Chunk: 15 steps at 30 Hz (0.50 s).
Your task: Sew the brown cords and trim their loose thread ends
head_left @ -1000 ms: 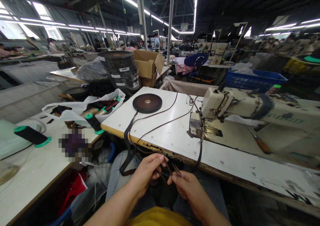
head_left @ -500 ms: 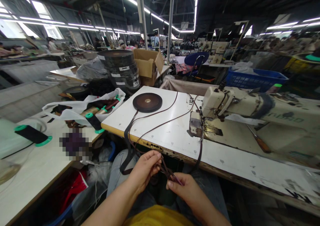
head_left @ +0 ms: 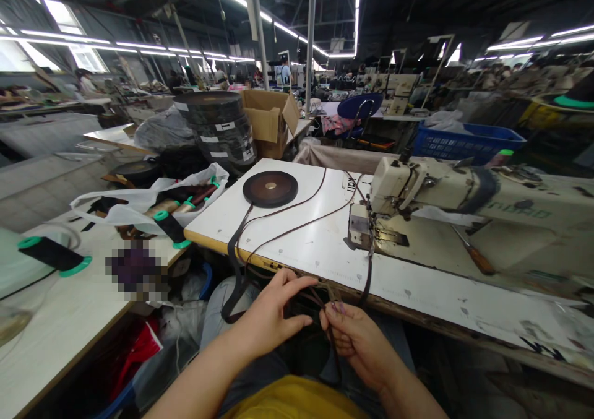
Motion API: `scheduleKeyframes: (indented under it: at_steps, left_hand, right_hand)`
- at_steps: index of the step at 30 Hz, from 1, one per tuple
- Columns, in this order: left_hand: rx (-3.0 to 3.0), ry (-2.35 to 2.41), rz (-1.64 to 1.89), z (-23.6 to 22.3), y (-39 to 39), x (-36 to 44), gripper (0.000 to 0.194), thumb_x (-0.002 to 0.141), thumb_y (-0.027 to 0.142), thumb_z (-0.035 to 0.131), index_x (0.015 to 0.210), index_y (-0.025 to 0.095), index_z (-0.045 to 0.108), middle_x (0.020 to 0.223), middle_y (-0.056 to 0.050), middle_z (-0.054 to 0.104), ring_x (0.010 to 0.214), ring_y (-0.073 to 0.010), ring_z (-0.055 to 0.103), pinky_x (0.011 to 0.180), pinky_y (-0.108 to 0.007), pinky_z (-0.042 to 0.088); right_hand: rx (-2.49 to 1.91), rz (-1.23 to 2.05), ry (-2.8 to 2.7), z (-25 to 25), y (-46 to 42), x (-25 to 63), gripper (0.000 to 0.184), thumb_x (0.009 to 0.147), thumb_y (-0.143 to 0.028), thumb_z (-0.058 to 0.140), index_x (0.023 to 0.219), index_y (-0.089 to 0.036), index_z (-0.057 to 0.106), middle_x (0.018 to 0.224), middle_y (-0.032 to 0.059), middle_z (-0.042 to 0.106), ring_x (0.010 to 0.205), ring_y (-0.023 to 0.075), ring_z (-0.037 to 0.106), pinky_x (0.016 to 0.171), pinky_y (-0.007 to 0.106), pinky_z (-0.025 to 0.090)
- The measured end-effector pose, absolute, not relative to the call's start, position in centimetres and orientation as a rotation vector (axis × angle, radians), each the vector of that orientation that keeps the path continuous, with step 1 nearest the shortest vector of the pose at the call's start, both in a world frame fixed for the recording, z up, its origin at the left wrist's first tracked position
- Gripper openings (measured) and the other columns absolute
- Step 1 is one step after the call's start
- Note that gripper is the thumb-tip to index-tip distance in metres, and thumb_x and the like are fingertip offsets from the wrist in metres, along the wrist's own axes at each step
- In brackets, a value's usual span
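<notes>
My left hand [head_left: 278, 311] is open at the table's front edge, thumb and fingers spread beside a thin dark brown strap [head_left: 331, 345]. My right hand [head_left: 355, 335] is closed on that strap, and a length of it hangs below the fingers. A small purplish thing shows at those fingertips, too small to make out. Brown strips also run across the white table [head_left: 297, 261] toward the sewing machine [head_left: 390, 190]. A roll of dark tape [head_left: 270, 190] lies flat on the tabletop, and its black tape [head_left: 234, 264] drops over the left edge.
An orange-handled screwdriver [head_left: 477, 259] lies under the machine arm. On the left side table are black thread cones [head_left: 53, 255] and a white plastic bag [head_left: 116, 211]. Stacked rolls [head_left: 218, 128] and a cardboard box [head_left: 266, 119] stand behind; a blue basket [head_left: 468, 143] is at the right.
My left hand has let go of the strap, its fingers spreading apart. My right hand has risen slightly and moved right, still gripping the strap. The view has shifted a little.
</notes>
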State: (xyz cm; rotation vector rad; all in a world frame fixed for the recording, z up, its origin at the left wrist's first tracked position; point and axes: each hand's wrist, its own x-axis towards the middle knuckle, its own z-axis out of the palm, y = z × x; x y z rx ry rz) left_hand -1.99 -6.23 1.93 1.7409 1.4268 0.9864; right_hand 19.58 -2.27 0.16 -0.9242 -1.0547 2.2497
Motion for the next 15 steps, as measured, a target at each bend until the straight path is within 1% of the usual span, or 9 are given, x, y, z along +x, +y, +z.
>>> scheduleKeyframes:
  at_steps: [1,2,3,4,5,7,9,12,15]
  left_hand:
    - [1.792,1.425,0.959,1.8,-6.0,-1.8,0.042,0.082,0.021,0.074,0.123,0.03,0.073,0.108,-0.006,0.057,0.103,-0.0221,0.057,0.094,-0.034,0.049]
    - [1.827,1.437,0.947,1.5,-5.7,-1.8,0.028,0.086,0.022,0.071,0.112,0.028,0.077,0.105,-0.006,0.057,0.101,-0.022,0.058,0.093,-0.034,0.049]
    - [1.842,1.463,0.951,1.2,-5.4,-2.0,0.017,0.089,0.024,0.067,0.101,0.025,0.079,0.101,-0.006,0.057,0.098,-0.0217,0.058,0.09,-0.033,0.049]
    - [1.836,1.499,0.969,0.9,-5.0,-2.3,0.015,0.092,0.027,0.064,0.094,0.024,0.079,0.097,-0.007,0.057,0.095,-0.0214,0.059,0.087,-0.033,0.049]
    - [1.813,1.541,0.996,0.6,-4.7,-2.8,0.018,0.093,0.03,0.063,0.091,0.023,0.079,0.094,-0.007,0.058,0.093,-0.0216,0.059,0.086,-0.033,0.049]
    - [1.732,1.638,1.04,0.4,-4.1,-4.1,0.022,0.093,0.036,0.062,0.091,0.023,0.08,0.092,-0.007,0.063,0.092,-0.0224,0.061,0.086,-0.033,0.05]
    - [1.663,1.728,1.041,0.6,-3.6,-5.5,0.023,0.091,0.038,0.061,0.09,0.024,0.079,0.091,-0.007,0.069,0.092,-0.0235,0.064,0.088,-0.034,0.05]
    - [1.604,1.857,1.022,1.3,-2.8,-7.7,0.025,0.089,0.04,0.059,0.087,0.024,0.078,0.089,-0.006,0.074,0.091,-0.0248,0.067,0.087,-0.035,0.049]
    - [1.544,2.009,1.005,2.1,-1.7,-9.9,0.026,0.087,0.042,0.06,0.088,0.022,0.076,0.084,-0.005,0.074,0.083,-0.0243,0.067,0.079,-0.034,0.048]
  right_hand:
    - [-0.913,2.257,-1.049,0.2,-2.3,19.6,0.057,0.075,-0.066,0.088,0.078,-0.014,0.064,0.055,-0.0108,0.027,0.05,0.0045,0.013,0.048,0.022,0.007]
    - [-0.904,2.257,-1.041,0.3,-2.2,19.6,0.056,0.075,-0.065,0.087,0.078,-0.014,0.065,0.055,-0.0104,0.028,0.05,0.0043,0.014,0.048,0.021,0.008]
    - [-0.898,2.242,-1.029,0.3,-2.1,19.8,0.056,0.076,-0.065,0.087,0.08,-0.014,0.066,0.055,-0.0097,0.03,0.05,0.0044,0.015,0.047,0.021,0.008]
    - [-0.893,2.206,-1.011,0.4,-1.9,20.1,0.055,0.077,-0.065,0.086,0.082,-0.013,0.067,0.056,-0.0089,0.032,0.05,0.0046,0.016,0.047,0.021,0.009]
    - [-0.89,2.154,-0.989,0.4,-1.6,20.5,0.054,0.079,-0.063,0.086,0.086,-0.013,0.069,0.057,-0.008,0.035,0.05,0.0049,0.016,0.047,0.021,0.009]
    - [-0.887,2.028,-0.945,0.3,-1.1,21.5,0.05,0.081,-0.059,0.086,0.096,-0.014,0.072,0.061,-0.0061,0.04,0.052,0.0057,0.018,0.046,0.021,0.01]
    - [-0.891,1.939,-0.919,0.2,-0.7,22.7,0.048,0.08,-0.054,0.088,0.102,-0.014,0.073,0.064,-0.005,0.042,0.053,0.0063,0.019,0.046,0.02,0.011]
    - [-0.911,1.922,-0.923,-0.3,-0.4,24.4,0.046,0.077,-0.049,0.09,0.101,-0.014,0.074,0.063,-0.0051,0.039,0.054,0.0069,0.02,0.047,0.02,0.013]
    - [-0.957,1.905,-0.949,-1.2,-0.8,25.8,0.047,0.075,-0.052,0.091,0.097,-0.014,0.075,0.062,-0.0054,0.037,0.054,0.0073,0.019,0.047,0.021,0.014]
